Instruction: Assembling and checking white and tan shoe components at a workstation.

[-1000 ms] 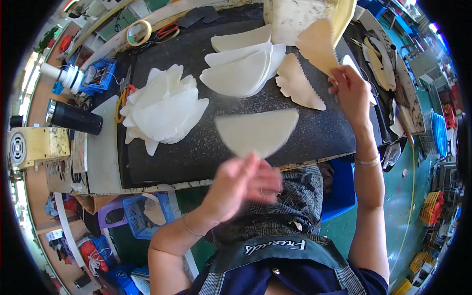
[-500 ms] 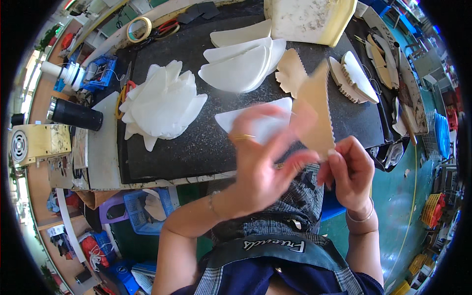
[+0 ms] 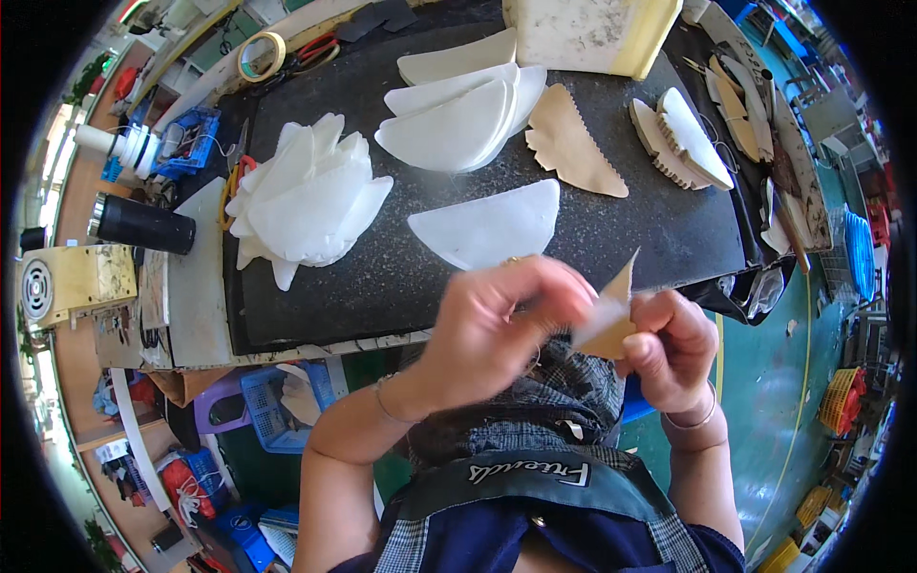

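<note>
1. The apron (image 3: 516,492), dark and checked, is at the bottom centre of the frame.
2. Just above it, right of centre, is the tan piece (image 3: 608,341), bent, with one pointed corner upward.
3. The right hand (image 3: 676,351) has thumb and fingers clamped on the right side of this piece.
4. The left hand (image 3: 485,329), in the lower centre, has its fingers at the left side of the piece; they are blurred, so I cannot tell if they pinch it.
5. Above the left hand, a white half-moon (image 3: 489,224) lies flat on the black mat (image 3: 353,315).
6. At left of centre there is a white pile (image 3: 306,205) with a jagged outline.
7. In the upper centre, white half-moons overlap in a stack (image 3: 444,129).
8. To the right of this stack lies a second tan piece (image 3: 573,143) with a toothed edge.
9. Farther right are toothed shapes (image 3: 693,143), side by side.
10. At the top, the cream block (image 3: 583,33) stands right of centre; the tape roll (image 3: 261,57) and scissors (image 3: 318,53) are at upper left.
</note>
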Demonstrator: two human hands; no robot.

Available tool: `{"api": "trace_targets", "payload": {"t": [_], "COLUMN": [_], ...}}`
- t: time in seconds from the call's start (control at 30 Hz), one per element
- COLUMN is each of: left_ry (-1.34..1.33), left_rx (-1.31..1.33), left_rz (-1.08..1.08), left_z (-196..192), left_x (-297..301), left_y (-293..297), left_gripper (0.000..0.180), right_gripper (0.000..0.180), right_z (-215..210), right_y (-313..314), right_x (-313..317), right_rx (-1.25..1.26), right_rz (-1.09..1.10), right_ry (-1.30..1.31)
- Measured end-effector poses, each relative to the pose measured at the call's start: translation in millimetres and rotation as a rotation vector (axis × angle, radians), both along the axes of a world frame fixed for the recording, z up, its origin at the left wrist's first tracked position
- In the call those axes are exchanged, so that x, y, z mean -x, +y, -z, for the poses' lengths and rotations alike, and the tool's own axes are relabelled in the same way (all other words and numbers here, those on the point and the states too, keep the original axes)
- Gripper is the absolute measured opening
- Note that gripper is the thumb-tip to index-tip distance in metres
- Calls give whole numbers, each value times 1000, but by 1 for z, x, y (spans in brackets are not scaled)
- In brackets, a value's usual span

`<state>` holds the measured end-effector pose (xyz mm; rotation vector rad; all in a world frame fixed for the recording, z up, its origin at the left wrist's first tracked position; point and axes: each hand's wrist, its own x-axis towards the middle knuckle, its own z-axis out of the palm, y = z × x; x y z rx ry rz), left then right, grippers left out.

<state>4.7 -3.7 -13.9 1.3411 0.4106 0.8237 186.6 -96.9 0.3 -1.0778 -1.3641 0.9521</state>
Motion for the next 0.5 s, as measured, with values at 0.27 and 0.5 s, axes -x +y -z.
{"api": "trace_targets", "payload": {"t": [0.27, 0.5], "left_ry": [-311, -210], "left_rx": [645, 328], "left_rz": [-46, -209], "left_z": [7, -12], "left_x": [34, 34], "left_y": [38, 31], "left_gripper": [29, 21], "right_gripper": [27, 31], "right_z": [14, 5], "right_y": [-3, -12], "right_x": [-40, -53], "right_rx": [64, 90], "right_rz": [138, -54], "right_ry": [412, -521]}}
